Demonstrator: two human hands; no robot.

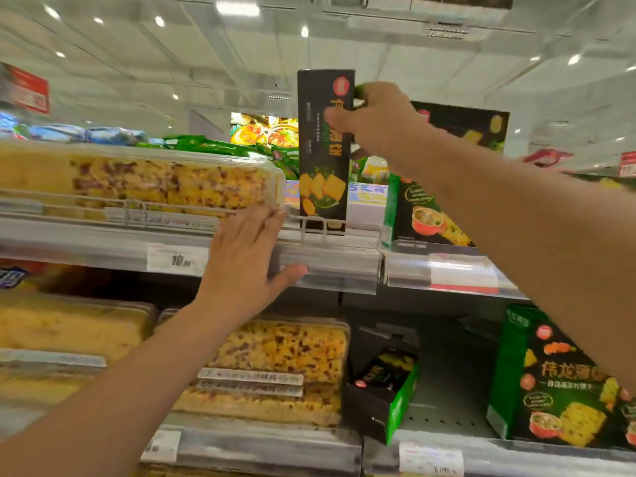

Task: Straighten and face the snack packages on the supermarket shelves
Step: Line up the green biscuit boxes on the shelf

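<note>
A tall black snack box [321, 173] with yellow crackers printed on it stands upright on the upper shelf [330, 266]. My right hand [375, 122] grips its upper right edge, thumb across the front. My left hand [247, 249] lies flat with straight fingers against the shelf's front rail, fingertips touching the corner of a clear plastic tray of yellow snack bars [144, 177]. To the right of the tall box stands a black and green box [423, 215], partly hidden by my right arm.
The lower shelf [261, 445] holds more clear trays of snack bars [275, 359], a black and green box lying tipped over [385, 387] and an upright one [550, 383] at the right. Green bags [213, 146] lie behind the upper tray. Price tags line the shelf edges.
</note>
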